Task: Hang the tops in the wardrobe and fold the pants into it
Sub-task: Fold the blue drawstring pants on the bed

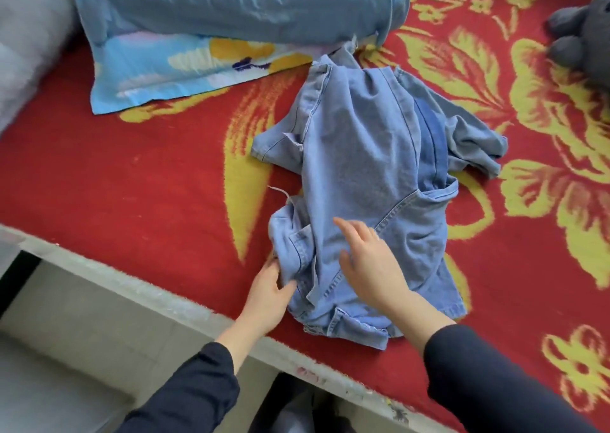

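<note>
A pair of light blue denim pants [359, 155] lies crumpled on the bed, its legs bunched toward the pillows and its waist end near the bed's front edge. My left hand [269, 292] pinches the denim at the left side of the waist end, thumb on top of the fabric. Over the middle of the waist end, my right hand [369, 261] rests flat with straight, spread fingers. Both arms wear dark sleeves. No tops and no wardrobe are in view.
A red blanket with yellow flowers [148, 181] covers the bed. Blue pillows [231, 9] are stacked at the back left. A grey plush toy [584, 33] sits at the far right. The bed's pale front edge [138, 284] runs diagonally, with floor below it.
</note>
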Demonstrator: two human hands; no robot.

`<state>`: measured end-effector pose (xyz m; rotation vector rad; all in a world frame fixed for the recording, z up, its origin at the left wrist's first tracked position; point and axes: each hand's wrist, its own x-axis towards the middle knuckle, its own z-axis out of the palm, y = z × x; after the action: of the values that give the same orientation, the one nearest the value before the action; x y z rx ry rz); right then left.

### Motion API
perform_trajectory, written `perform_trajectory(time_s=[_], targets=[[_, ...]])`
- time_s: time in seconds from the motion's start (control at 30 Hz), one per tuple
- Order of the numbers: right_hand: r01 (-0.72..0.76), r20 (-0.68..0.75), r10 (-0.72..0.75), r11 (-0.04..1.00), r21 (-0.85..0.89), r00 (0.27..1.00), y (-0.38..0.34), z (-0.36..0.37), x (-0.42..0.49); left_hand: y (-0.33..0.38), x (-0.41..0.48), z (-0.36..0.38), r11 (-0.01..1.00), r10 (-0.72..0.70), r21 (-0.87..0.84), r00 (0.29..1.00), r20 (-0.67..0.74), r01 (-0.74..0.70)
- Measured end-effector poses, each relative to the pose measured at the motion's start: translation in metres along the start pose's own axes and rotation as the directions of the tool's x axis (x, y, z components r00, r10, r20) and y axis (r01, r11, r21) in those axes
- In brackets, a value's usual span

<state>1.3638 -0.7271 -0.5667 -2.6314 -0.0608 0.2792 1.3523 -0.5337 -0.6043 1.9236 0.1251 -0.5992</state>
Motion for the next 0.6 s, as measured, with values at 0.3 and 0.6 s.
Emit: perform_trajectory(time_s=[0.3, 0.6], targets=[[0.485, 0.520, -0.197, 0.715, -0.504, 0.831, -0.025, -0.015, 0.067, -0.001, -0.030, 0.011, 1.000, 0.009, 0.014, 0.938, 0.347, -0.014], [-0.424, 0.335, 0.276, 0.727, 0.540, 0.901, 0.005, -0.094, 0.013, -0.017, -0.013, 0.026, 0.437, -0.765, -0.392, 0.564, 0.312, 0.810]])
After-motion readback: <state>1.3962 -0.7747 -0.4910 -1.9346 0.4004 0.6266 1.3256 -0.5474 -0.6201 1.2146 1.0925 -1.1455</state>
